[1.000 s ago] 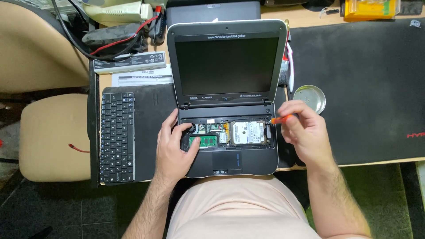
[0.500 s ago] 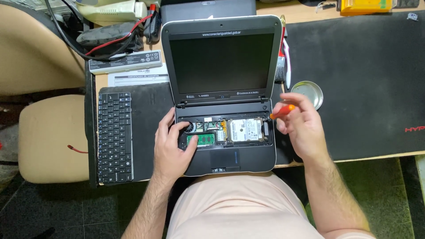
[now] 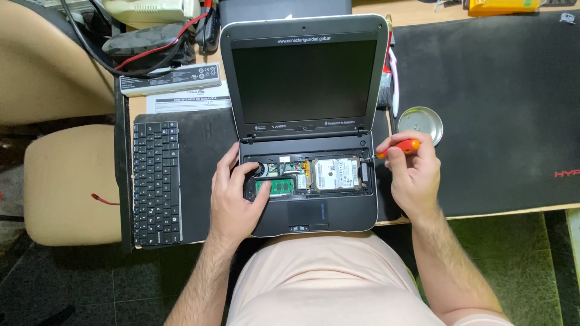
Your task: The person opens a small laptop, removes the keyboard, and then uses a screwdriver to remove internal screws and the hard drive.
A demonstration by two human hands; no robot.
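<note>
Laptop (image 3: 305,115): open; keyboard (image 3: 156,175) already removed, lying left of left hand (image 3: 235,196).
Left hand: fingers apart, braced on the chassis.
Right hand (image 3: 414,175): clamped on orange screwdriver (image 3: 400,147), tip at right bay edge.
Remaining: internals appear still seated.

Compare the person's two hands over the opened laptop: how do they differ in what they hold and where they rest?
The right hand grips an orange-handled screwdriver at the laptop's right edge; the left hand holds no tool. The left hand lies flat on the laptop's left side, fingers by the exposed parts; the right hand is curled. Both are bare.
</note>
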